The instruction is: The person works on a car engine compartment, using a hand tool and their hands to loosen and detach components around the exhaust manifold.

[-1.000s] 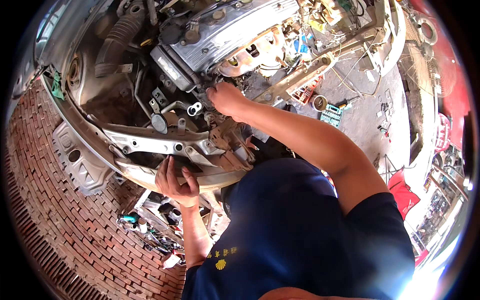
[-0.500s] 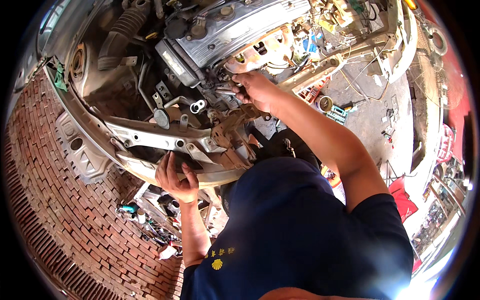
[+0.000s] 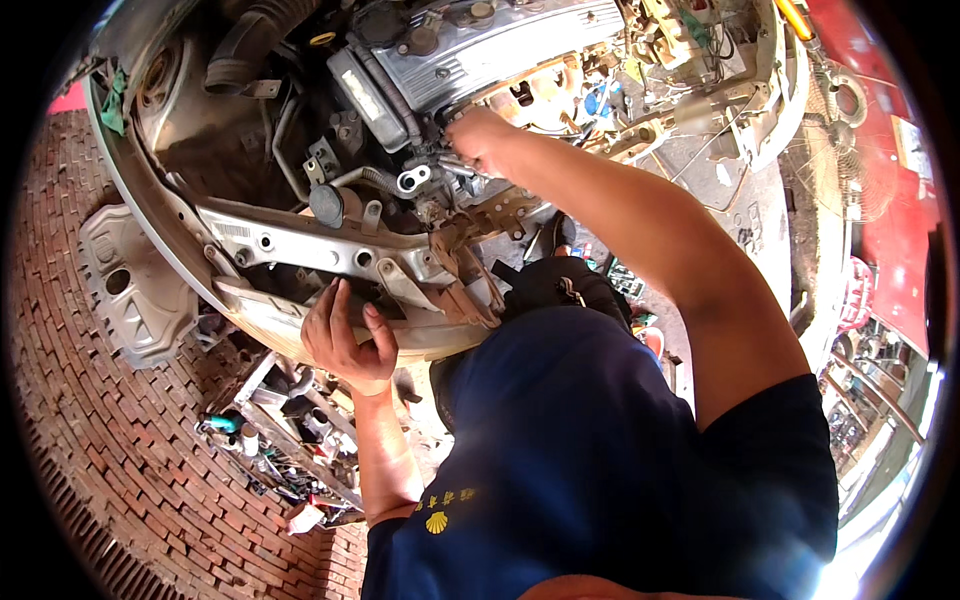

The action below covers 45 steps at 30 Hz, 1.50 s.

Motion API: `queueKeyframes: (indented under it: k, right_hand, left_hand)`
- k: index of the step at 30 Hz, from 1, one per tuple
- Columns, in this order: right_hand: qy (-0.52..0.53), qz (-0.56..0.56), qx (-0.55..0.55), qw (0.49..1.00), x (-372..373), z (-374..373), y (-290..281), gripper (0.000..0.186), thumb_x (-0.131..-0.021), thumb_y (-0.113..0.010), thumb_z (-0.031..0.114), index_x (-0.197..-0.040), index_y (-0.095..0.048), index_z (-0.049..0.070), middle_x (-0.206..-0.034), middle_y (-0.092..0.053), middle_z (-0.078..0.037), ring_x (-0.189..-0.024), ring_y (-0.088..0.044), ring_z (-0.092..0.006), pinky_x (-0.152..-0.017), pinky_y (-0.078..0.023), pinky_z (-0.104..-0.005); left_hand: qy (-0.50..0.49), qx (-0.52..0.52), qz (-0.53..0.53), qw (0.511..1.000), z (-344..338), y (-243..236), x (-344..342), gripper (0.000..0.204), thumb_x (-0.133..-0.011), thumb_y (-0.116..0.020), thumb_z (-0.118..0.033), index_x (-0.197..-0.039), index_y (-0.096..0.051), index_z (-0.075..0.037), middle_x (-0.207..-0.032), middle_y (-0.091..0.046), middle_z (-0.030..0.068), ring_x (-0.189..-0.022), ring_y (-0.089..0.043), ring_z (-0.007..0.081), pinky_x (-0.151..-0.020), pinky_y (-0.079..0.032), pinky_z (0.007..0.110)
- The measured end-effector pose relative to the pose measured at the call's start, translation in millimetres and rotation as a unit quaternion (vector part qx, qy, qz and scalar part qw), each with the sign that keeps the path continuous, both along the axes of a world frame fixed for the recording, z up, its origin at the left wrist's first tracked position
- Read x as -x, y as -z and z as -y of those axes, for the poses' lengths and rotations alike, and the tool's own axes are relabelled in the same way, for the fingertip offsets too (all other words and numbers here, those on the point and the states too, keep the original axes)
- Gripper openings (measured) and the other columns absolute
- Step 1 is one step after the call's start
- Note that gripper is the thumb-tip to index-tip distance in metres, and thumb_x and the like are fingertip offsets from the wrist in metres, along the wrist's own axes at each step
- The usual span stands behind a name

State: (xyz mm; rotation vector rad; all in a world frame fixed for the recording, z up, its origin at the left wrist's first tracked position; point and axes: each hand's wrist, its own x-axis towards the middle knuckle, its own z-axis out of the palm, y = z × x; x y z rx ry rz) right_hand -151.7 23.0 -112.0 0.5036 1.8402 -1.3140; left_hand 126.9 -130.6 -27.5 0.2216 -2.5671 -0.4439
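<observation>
My left hand rests on the pale front edge of the car body, thumb apart and fingers stretched over it. My right hand is down in the engine bay, at the end of the ribbed silver engine cover. Its fingers are curled inward among small metal parts, and whatever they grip is hidden. Close by are a pale fitting with two round holes and a metal pipe. A black round cap sits nearer to my left hand. The rusty exhaust manifold lies just beyond my right hand.
A ribbed black intake hose hangs at the far left of the bay. On the brick floor lies a grey moulded cover. A cluttered tool rack stands below my left arm. A fan is on the right.
My view has shifted, and my body leans further toward the engine. My right hand has turned and reaches deeper beside the engine cover. My left hand stays on the front edge.
</observation>
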Motion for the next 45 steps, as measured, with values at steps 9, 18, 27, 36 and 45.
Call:
queueKeyframes:
  k: [9,18,27,36,45]
  right_hand:
    - [-0.112,-0.057,-0.121,0.985,19,-34,21,0.016,-0.083,-0.073,0.006,-0.098,-0.075,-0.001,-0.089,-0.072,-0.017,-0.068,-0.065,-0.0254,-0.05,-0.045,-0.0421]
    - [-0.53,-0.253,-0.449,0.673,-15,6,-56,0.027,-0.092,-0.063,0.016,-0.113,-0.079,0.012,-0.117,-0.077,-0.007,-0.106,-0.074,-0.0268,-0.082,-0.059,-0.0408]
    - [-0.566,-0.282,-0.41,0.657,-10,-7,-50,0.022,-0.088,-0.064,0.011,-0.103,-0.079,0.004,-0.106,-0.077,-0.014,-0.096,-0.076,-0.0315,-0.077,-0.062,-0.0432]
    - [-0.592,-0.293,-0.373,0.651,-4,-4,-42,0.016,-0.083,-0.067,0.016,-0.089,-0.079,0.008,-0.09,-0.077,-0.013,-0.083,-0.076,-0.032,-0.066,-0.061,-0.0456]
    - [-0.617,-0.334,-0.39,0.596,-9,-8,-43,0.021,-0.083,-0.067,0.016,-0.098,-0.079,0.008,-0.101,-0.077,-0.014,-0.094,-0.076,-0.0322,-0.072,-0.06,-0.0471]
  left_hand:
    - [0.055,-0.053,-0.017,0.997,10,-2,-2,0.034,-0.092,-0.064,-0.021,-0.119,-0.07,-0.001,-0.112,-0.072,0.0152,-0.098,-0.068,0.0335,-0.089,-0.048,0.043]
    - [0.038,-0.058,0.042,0.997,11,-8,-3,0.021,-0.09,-0.066,-0.022,-0.104,-0.072,-0.008,-0.1,-0.071,0.0084,-0.094,-0.065,0.0294,-0.092,-0.046,0.042]
    - [0.042,-0.038,0.115,0.992,9,-6,4,0.024,-0.092,-0.065,-0.022,-0.076,-0.057,-0.007,-0.077,-0.055,0.0107,-0.077,-0.052,0.0337,-0.082,-0.041,0.045]
    - [0.023,-0.056,0.119,0.991,11,-9,4,0.021,-0.092,-0.065,-0.02,-0.078,-0.059,-0.006,-0.078,-0.057,0.0128,-0.075,-0.054,0.0355,-0.082,-0.042,0.046]
    - [0.021,-0.04,0.101,0.994,7,-8,3,0.029,-0.092,-0.066,-0.026,-0.072,-0.055,-0.008,-0.076,-0.056,0.0097,-0.081,-0.056,0.0317,-0.088,-0.043,0.045]
